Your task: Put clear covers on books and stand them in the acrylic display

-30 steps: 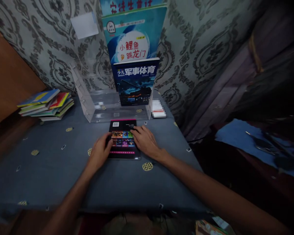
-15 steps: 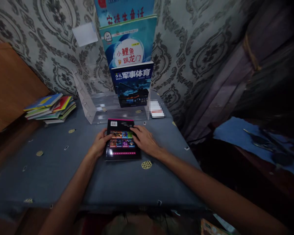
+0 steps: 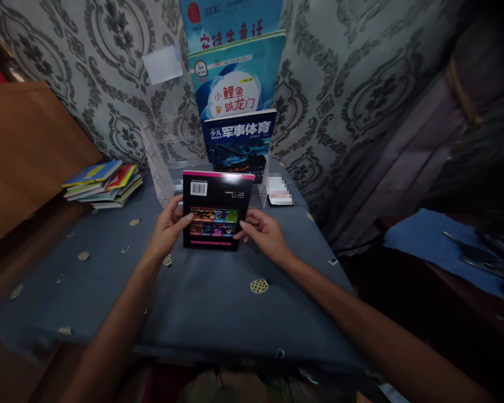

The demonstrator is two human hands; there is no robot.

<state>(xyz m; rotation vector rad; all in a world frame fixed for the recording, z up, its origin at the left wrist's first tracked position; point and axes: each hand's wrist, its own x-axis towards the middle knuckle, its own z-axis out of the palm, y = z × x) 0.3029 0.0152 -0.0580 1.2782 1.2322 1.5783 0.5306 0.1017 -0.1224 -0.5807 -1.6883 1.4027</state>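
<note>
A black book [image 3: 216, 207] with a pink top edge, a barcode and a row of small coloured pictures is held up off the table, back cover facing me. My left hand [image 3: 167, 228] grips its left edge and my right hand [image 3: 264, 232] grips its right edge. Just behind it stands a clear acrylic tiered stand [image 3: 162, 168] against the wall. The stand holds a dark blue book [image 3: 240, 140], a light blue book [image 3: 235, 81] above it, and a third book [image 3: 231, 22] at the top.
A stack of colourful thin books [image 3: 103, 184] lies at the back left of the table with its grey-blue cloth [image 3: 201, 302]. A small white box [image 3: 279, 191] sits right of the stand. A wooden panel [image 3: 25, 151] stands at left, and dark clutter fills the right.
The black book lay flat on the cloth under both hands. Both hands have since lifted it upright and brought it in front of the stand.
</note>
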